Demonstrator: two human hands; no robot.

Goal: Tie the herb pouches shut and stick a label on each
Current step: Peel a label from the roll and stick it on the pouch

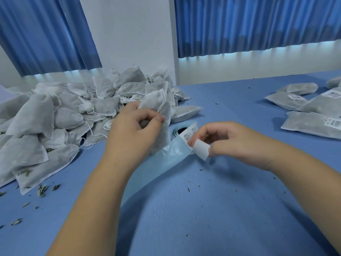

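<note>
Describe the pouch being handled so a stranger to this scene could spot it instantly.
On the blue table, look right of the big pile of pouches. The pouch stands upright in the left hand, beside the label roll. Unlike its neighbours, it is held up, not lying flat.

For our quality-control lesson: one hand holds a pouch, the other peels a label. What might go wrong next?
The label pinched in the right hand curls, so it could stick to itself or the fingers. The left hand alone holds the pouch upright, so the label may land crooked. Herb crumbs on the table could foul the glue.
</note>
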